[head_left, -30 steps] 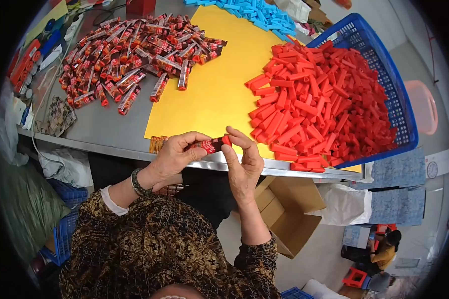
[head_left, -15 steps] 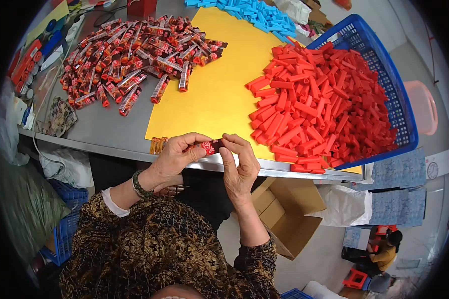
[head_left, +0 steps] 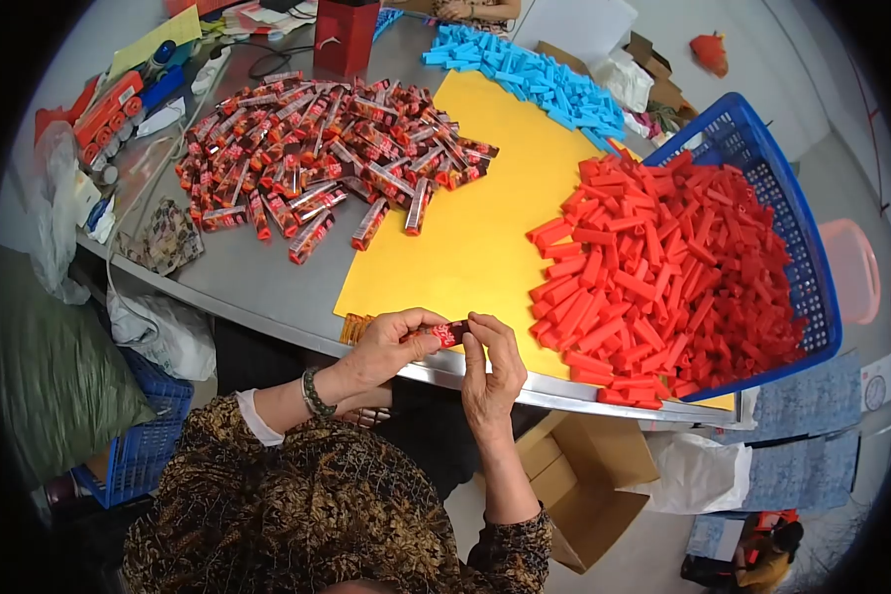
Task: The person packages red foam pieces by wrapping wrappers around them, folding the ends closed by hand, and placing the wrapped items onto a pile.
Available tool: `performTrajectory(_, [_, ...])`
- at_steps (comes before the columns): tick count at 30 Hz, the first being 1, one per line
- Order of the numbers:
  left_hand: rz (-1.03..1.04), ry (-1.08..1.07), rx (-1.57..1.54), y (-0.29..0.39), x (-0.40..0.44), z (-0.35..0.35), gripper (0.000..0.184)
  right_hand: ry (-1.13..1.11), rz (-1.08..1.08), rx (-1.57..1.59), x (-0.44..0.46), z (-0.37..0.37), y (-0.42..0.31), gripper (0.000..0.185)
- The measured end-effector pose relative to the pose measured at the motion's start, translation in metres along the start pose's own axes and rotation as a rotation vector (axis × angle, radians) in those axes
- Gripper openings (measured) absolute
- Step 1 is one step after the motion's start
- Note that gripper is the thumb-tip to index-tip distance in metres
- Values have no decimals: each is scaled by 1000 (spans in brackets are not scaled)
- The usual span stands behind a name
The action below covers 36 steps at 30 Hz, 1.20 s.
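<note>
Over the table's front edge, my left hand (head_left: 391,346) is closed around a small red-and-black printed piece (head_left: 446,335) with white lettering. My right hand (head_left: 492,368) pinches the piece's dark right end between thumb and fingers. Whether a red tube is inside the print cannot be made out. Just left of my left hand, a small stack of gold-and-red printed strips (head_left: 352,329) lies on the yellow sheet (head_left: 406,277). Further back on the left is a pile of red tubes with similar dark printed labels (head_left: 317,148). Plain red tubes (head_left: 663,277) are heaped on the right.
The red heap spills from a tilted blue basket (head_left: 830,297). Light-blue tubes (head_left: 525,74) lie at the back, near another person's arm (head_left: 475,10). A red box (head_left: 345,38) stands behind the labelled pile. Below the edge sits an open cardboard box (head_left: 589,485).
The camera view has shifted, so everything appears lower and further right. Both hands keep their grip on the printed piece, with little visible change in pose.
</note>
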<state>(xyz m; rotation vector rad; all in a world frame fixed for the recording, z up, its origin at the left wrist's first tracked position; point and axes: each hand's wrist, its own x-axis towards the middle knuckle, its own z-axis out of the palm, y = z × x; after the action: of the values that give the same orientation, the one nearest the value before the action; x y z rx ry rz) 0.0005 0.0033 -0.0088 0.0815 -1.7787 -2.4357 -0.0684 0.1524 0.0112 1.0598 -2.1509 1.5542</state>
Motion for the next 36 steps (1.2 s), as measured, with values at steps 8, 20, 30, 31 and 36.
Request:
performTrajectory(8, [-34, 39, 130, 9, 15, -29, 23, -212, 177, 99, 1, 6, 6, 39])
performTrajectory(20, [23, 88, 283, 22, 23, -40, 28, -108, 189, 112, -2, -7, 17, 26])
performTrajectory(30, [724, 613, 1515, 96, 142, -113, 53, -169, 226, 121, -6, -9, 20, 16])
performTrajectory(31, [754, 544, 1530, 92, 137, -112, 51, -173, 270, 131, -4, -13, 18, 14])
performTrajectory(36, [569, -10, 1379, 33, 57, -89, 24, -78, 167, -98, 9, -38, 53, 12])
